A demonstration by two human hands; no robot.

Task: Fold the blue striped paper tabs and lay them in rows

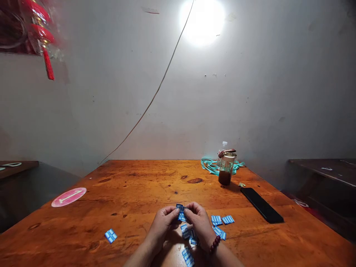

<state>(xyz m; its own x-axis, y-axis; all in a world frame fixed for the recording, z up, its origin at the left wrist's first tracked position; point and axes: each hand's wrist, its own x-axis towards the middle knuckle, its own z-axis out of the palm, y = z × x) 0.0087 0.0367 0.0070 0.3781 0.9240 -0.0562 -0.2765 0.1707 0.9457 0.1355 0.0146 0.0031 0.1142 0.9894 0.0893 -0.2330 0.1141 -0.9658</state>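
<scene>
My left hand [164, 222] and my right hand [198, 222] meet near the table's front edge, thumbs and fingers pinching a small blue-and-white striped piece [181, 214] between them. A dark red bead bracelet [215, 244] circles my right wrist. Under and between the hands lie several similar pieces, partly hidden by my right hand. One more striped piece [187, 256] rests nearer to me. Right of my right hand are several others, including a piece [228, 220]. A lone blue-and-white piece [111, 235] lies to the left, apart from both hands.
On the wooden table [144, 181] are a black phone [261, 204] at the right, a cup with dark liquid [226, 172], a clear bottle behind it, and a turquoise strap [210, 166]. A pink round sticker [69, 197] is at the left. A wall stands behind.
</scene>
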